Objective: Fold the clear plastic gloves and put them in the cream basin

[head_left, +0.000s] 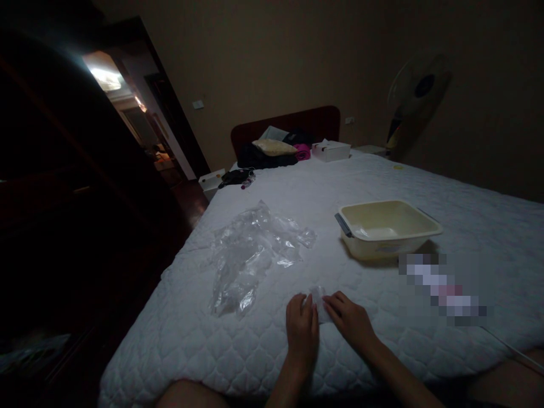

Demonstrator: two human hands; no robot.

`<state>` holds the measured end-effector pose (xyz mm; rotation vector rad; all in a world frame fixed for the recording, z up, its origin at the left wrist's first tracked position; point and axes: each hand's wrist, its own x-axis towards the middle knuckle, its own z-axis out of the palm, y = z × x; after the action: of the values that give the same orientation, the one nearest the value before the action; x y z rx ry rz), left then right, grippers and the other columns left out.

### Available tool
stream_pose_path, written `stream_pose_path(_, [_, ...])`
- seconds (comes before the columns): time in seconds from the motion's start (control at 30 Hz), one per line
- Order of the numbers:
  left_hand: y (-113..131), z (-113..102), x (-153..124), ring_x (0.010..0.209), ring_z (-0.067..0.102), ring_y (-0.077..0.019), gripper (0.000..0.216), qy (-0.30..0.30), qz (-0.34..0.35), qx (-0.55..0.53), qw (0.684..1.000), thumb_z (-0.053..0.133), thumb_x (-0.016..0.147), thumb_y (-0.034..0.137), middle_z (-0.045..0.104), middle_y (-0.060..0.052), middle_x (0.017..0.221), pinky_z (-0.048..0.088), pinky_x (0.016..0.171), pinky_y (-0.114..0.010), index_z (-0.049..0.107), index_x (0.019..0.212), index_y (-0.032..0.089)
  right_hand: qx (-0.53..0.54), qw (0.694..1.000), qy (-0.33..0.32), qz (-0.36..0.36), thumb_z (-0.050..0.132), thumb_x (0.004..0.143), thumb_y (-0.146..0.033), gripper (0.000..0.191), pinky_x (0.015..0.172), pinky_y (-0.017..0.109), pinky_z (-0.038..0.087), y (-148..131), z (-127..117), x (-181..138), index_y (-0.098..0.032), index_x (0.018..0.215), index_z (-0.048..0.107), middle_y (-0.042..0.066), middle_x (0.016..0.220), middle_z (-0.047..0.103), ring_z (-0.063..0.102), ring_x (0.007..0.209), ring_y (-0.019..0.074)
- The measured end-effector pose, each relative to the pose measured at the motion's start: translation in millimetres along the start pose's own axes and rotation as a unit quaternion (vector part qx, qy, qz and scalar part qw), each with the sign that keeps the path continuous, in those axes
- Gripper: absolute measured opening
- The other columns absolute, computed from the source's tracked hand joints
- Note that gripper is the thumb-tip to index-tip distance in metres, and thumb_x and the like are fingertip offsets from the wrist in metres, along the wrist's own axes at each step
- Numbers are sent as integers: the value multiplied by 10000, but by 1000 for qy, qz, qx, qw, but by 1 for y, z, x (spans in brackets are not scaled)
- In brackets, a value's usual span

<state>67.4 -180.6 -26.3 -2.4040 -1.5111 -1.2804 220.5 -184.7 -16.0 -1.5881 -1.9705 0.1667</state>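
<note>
A small piece of clear plastic, seemingly a plastic bag (318, 294), lies on the white quilted bed between my two hands. My left hand (302, 324) pinches its left edge, fingers bent and close together. From the other side, my right hand (349, 318) grips the right edge between thumb and fingertips. Parts of the plastic are hidden by the fingers. To the left, several crumpled clear plastic bags (250, 249) are spread in a loose pile. A cream plastic basin (389, 246) with grey handles stands beyond my right hand.
A blurred-out object (444, 289) with a cable lies right of my hands. Toward the headboard (289, 118) are a cream pillow (274, 148), dark clothes, a pink roll (302, 152) and a white box (331, 151). A standing fan (419, 88) is at the right wall.
</note>
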Motion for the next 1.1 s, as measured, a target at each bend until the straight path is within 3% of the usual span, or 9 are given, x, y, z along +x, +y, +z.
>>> stream_pose_path(0.13, [-4, 3, -5, 1108, 513, -237, 361, 5, 130, 12, 991, 408, 825, 32, 581, -130, 1130, 469, 869, -425, 524, 1148, 143, 14, 1000, 2, 5, 394, 895, -291, 252, 636, 246, 499, 0, 1, -1, -237, 988, 622, 26, 871, 608, 628, 715, 146])
stream_pose_path(0.27, [-7, 7, -6, 1053, 553, -226, 397, -28, 98, 5, 995, 384, 789, 18, 593, -140, 1113, 495, 855, -423, 526, 1147, 116, 72, 997, 22, 16, 401, 894, -296, 242, 670, 268, 502, 1, -2, -1, -235, 965, 624, 20, 841, 620, 626, 743, 158])
stream_pose_path(0.4, [-8, 9, -6, 1053, 553, -228, 416, -32, 91, 3, 995, 390, 770, 10, 593, -135, 1116, 493, 863, -437, 531, 1143, 127, 137, 986, 88, 37, 424, 888, -330, 225, 726, 302, 512, 5, -4, 2, -219, 925, 616, 39, 858, 633, 618, 810, 180])
stream_pose_path(0.5, [-8, 9, -7, 1060, 550, -232, 413, -35, 88, 3, 996, 397, 771, 12, 586, -136, 1130, 491, 866, -446, 532, 1143, 131, 128, 981, 140, 34, 450, 877, -343, 219, 738, 331, 525, 8, -1, -1, -202, 947, 604, 67, 915, 617, 611, 847, 199])
stream_pose_path(0.57, [-8, 9, -8, 1057, 552, -233, 392, -35, 89, 3, 995, 399, 779, 18, 589, -136, 1123, 490, 866, -449, 540, 1129, 126, 99, 980, 173, 12, 452, 880, -313, 219, 765, 347, 528, 9, 1, -6, -188, 992, 592, 90, 975, 600, 603, 892, 207])
stream_pose_path(0.67, [-8, 10, -8, 1070, 544, -233, 372, -45, 80, 3, 996, 402, 793, 26, 587, -133, 1131, 481, 879, -452, 546, 1122, 123, 35, 977, 192, -85, 463, 872, -221, 240, 831, 370, 512, 8, 4, -15, -180, 1082, 570, 115, 1072, 590, 580, 986, 216])
stream_pose_path(0.73, [-9, 10, -9, 1071, 543, -232, 366, -50, 77, 3, 996, 405, 797, 32, 583, -137, 1138, 479, 884, -448, 548, 1122, 118, -5, 973, 163, -164, 462, 860, -166, 300, 869, 374, 496, 6, 4, -18, -174, 1148, 544, 123, 1144, 581, 548, 1063, 224])
stream_pose_path(0.8, [-9, 10, -9, 1068, 546, -234, 368, -49, 82, 5, 995, 406, 795, 35, 584, -143, 1136, 481, 882, -444, 548, 1125, 112, -34, 974, 113, -196, 450, 858, -157, 360, 893, 376, 485, 5, 4, -18, -156, 1213, 504, 131, 1205, 560, 517, 1118, 229])
stream_pose_path(1.1, [-7, 4, -3, 1160, 478, -241, 458, -100, 87, 45, 990, 411, 800, 16, 497, -135, 1269, 459, 911, -429, 459, 1242, 123, -62, 984, -41, -162, 412, 897, -302, 533, 1027, 431, 345, 22, 3, -26, -226, 1395, 238, 60, 1389, 375, 367, 1258, 210])
